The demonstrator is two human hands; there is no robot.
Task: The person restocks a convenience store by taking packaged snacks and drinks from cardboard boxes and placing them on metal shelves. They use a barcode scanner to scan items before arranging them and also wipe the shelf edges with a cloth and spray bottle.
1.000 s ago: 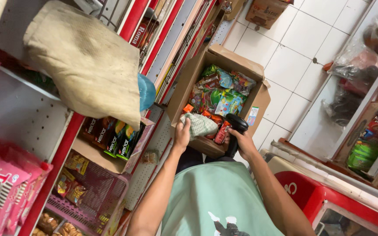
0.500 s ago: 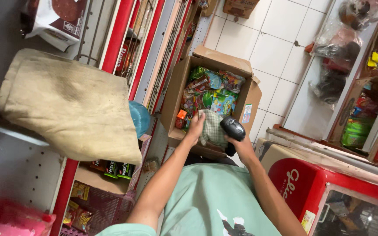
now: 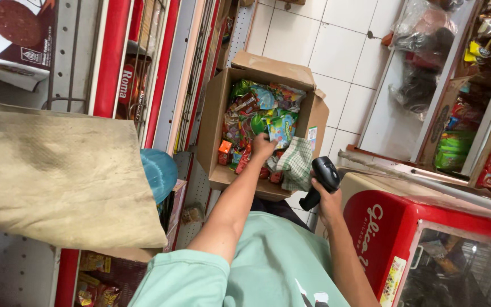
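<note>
A: Biggest first?
B: Tan burlap sack point(image 3: 58, 176), far left of L fingers, draped over shelf edge. Red shelving rails point(image 3: 112, 57) beyond it, running up frame. White tiled floor point(image 3: 336, 51) past the box.

A: Right side?
B: Red freezer chest point(image 3: 382, 227) w/ glass lid, just right of R fingers, touching distance. Further right, rack w/ bagged snacks point(image 3: 456, 148), well apart from both hands.

A: And the box?
B: Open cardboard box point(image 3: 214, 131), flaps up, directly under L fingers. Packed w/ colourful snack packets point(image 3: 259, 105), green, red, blue, heaped loose.

A: L hand?
B: Left hand point(image 3: 262, 146) inside box, fingers curled down into packets, touching them. Closed on one or just pressing? Can't tell, fingertips buried. Arm straight out from mint-green shirt point(image 3: 268, 261).

A: R hand?
B: Right hand point(image 3: 328, 196) wrapped round grip of black handheld scanner point(image 3: 322, 179), fingers tight on handle, scanner head tipped toward box. Sits just outside box's near-right corner.

A: Between the hands?
B: Checked green-white cloth point(image 3: 295, 164), hanging over box's near edge, just right of L fingers, just left of scanner. Touching box rim; not gripped by either hand as far as visible.

A: Anything smaller?
B: Blue rounded thing point(image 3: 159, 170) poking out beside sack, left of L forearm. Kind unclear.
</note>
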